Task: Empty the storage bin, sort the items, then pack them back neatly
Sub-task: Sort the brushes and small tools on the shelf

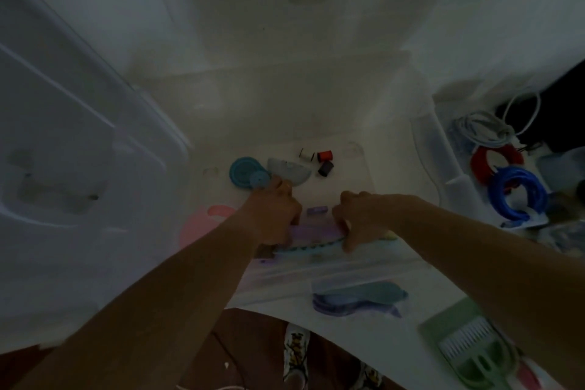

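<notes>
Bin [421, 136]: clear plastic, on the desk [364, 339] in front of me, both my hands down inside it.
Left hand [275, 215]: fingers curled on the left end of a purple comb-like piece [313, 231].
Right hand [361, 215]: pinching the right end of the same piece.
Bin floor: teal disc [243, 171], clear half-round piece [289, 169], thread spools [324, 155], small purple block [316, 210].
Right of bin: red ring [478, 161], blue ring [516, 196], white cable [484, 130].
Near edge: green comb tool [468, 342].
</notes>
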{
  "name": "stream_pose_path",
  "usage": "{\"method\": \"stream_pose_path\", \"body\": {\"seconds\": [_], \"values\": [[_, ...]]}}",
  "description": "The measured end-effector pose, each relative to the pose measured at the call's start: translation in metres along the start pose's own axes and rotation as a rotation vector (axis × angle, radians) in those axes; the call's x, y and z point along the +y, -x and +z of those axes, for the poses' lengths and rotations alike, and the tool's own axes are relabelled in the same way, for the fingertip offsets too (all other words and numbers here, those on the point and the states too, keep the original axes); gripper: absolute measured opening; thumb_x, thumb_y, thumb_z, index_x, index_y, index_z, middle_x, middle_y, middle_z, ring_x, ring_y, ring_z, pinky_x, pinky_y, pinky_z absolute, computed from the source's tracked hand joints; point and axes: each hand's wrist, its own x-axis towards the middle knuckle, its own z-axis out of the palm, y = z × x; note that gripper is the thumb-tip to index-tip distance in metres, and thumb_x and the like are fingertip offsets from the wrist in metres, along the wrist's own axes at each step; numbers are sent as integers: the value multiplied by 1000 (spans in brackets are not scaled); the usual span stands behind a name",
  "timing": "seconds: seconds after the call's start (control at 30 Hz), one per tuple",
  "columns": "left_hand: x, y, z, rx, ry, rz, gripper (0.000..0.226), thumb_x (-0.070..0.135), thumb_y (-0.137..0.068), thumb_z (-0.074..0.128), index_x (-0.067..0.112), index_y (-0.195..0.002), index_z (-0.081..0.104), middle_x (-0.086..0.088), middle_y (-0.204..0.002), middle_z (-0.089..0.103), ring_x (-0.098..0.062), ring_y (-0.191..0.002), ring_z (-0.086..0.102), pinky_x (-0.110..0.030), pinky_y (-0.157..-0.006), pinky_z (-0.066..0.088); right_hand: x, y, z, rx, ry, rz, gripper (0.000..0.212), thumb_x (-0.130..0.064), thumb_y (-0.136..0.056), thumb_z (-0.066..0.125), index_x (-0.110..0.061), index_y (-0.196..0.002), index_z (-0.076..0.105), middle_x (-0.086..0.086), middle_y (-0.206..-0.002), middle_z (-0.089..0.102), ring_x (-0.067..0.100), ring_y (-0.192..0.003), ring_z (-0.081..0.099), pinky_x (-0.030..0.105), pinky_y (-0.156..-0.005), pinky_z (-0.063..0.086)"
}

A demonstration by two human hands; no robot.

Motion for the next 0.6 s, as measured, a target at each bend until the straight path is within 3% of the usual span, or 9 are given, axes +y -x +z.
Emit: {"method": "stream_pose_path", "body": {"seconds": [0.1,0.2,0.3,0.37,0.43,0.5,0.6], "values": [[-1,1,-5,21,140,-35,34,39,-79,72,28,-111,68,-3,-121,50,-25,-122,40,-38,-93,44,3,-1,0,70,-108,-36,38,-39,-83,72,-21,-108,51,3,-107,55,21,-93,53,28,-71,38],[-6,10,-21,71,277,-36,35,40,-82,72,28,-114,64,-1,-122,54,-21,-120,46,-34,-98,43,7,13,-8,175,-267,-80,37,-31,-84,73,-19,-109,47,1,-97,55,23,-89,55,32,-73,46],[-13,21,-50,181,286,-3,36,45,-76,75,30,-108,68,2,-113,57,-20,-113,51,-37,-95,46,3,44,-22,325,-265,-129,44,-27,-85,72,-22,-114,39,2,-95,59,22,-84,58,31,-66,46],[-13,29,-76,289,314,46,40,55,-67,70,33,-101,70,5,-101,58,-18,-100,56,-35,-89,49,2,76,-33,443,-226,-133,54,-29,-86,70,-29,-130,39,-1,-106,62,19,-90,58,34,-77,49],[-5,39,-104,372,358,126,44,58,-65,65,32,-100,73,5,-97,60,-13,-92,59,-23,-85,46,7,116,-38,563,-105,-115,53,-34,-89,65,-37,-136,41,-6,-112,57,18,-98,56,35,-85,47],[16,53,-133,440,410,178,41,55,-71,67,33,-105,73,5,-102,60,-8,-94,59,-17,-85,43,17,163,-33,701,-51,-93,45,-40,-90,60,-41,-133,45,-12,-104,52,17,-98,56,35,-81,47],[69,75,-162,533,636,205,48,60,-79,63,38,-121,64,9,-111,60,-4,-99,60,-24,-90,49,37,236,0,917,-127,-88,36,-49,-92,51,-41,-127,53,-12,-99,56,17,-89,61,38,-71,52]]}}
